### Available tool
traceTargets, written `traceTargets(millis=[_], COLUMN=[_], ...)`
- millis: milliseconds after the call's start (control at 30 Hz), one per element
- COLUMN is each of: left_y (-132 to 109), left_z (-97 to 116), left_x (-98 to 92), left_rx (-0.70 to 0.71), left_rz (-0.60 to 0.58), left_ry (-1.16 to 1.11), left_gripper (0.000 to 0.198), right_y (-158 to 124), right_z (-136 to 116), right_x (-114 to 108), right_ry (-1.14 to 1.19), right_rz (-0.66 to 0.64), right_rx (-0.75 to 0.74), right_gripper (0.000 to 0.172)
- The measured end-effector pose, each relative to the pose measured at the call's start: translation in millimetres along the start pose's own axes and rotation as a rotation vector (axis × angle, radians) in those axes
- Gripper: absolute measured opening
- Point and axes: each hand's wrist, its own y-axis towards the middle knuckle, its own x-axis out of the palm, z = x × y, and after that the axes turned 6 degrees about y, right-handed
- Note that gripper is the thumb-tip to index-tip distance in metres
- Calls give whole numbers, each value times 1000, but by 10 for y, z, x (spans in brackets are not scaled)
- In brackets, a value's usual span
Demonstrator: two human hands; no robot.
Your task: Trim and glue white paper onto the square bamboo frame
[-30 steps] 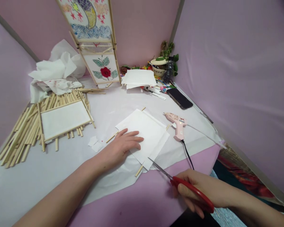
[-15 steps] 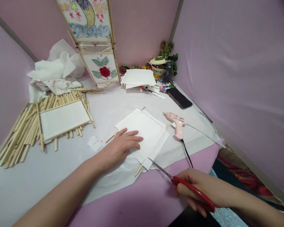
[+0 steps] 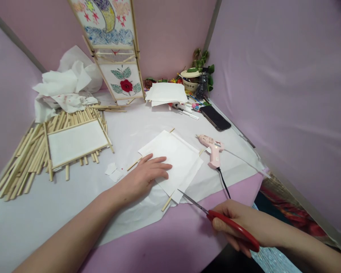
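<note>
A white paper sheet (image 3: 179,157) lies over a frame of thin wooden sticks, whose ends poke out at its corners. Flat on the left part of the sheet rests my left hand (image 3: 150,170), fingers spread. My right hand (image 3: 233,220) grips a pair of scissors (image 3: 230,225) by the red handles. The blades look closed or nearly so, their tips at the sheet's near corner beside a protruding stick end (image 3: 166,204). Small paper scraps (image 3: 113,171) lie left of my left hand.
A pink glue gun (image 3: 213,149) with a black cord lies right of the sheet, a phone (image 3: 215,117) behind it. At left, a papered frame (image 3: 78,143) rests on many wooden sticks (image 3: 28,163). Decorated panels (image 3: 122,81) stand at the back near stacked paper (image 3: 166,92).
The scissors' handles and my right hand have shifted very slightly. My left hand and the paper sheet stay in place.
</note>
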Motion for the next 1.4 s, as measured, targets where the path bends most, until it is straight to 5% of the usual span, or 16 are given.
traceTargets(millis=[533,867,1100,1267,1400], left_y=[2,44,46,42,45], left_z=[11,664,703,660,655], left_x=[-5,3,135,119,32], left_rx=[-6,58,30,24,35], left_rz=[3,9,88,166,105], left_ry=[-5,121,155,85,80], left_gripper=[43,36,7,12,8], right_y=[-1,34,-14,-95,-140], right_z=[16,116,199,179,180], right_x=[-47,-46,-75,-15,15], right_ry=[19,102,119,-124,-432], right_rz=[-18,-66,-66,203,465], right_rx=[-37,-124,-122,-88,-149], right_gripper=[56,55,47,28,27])
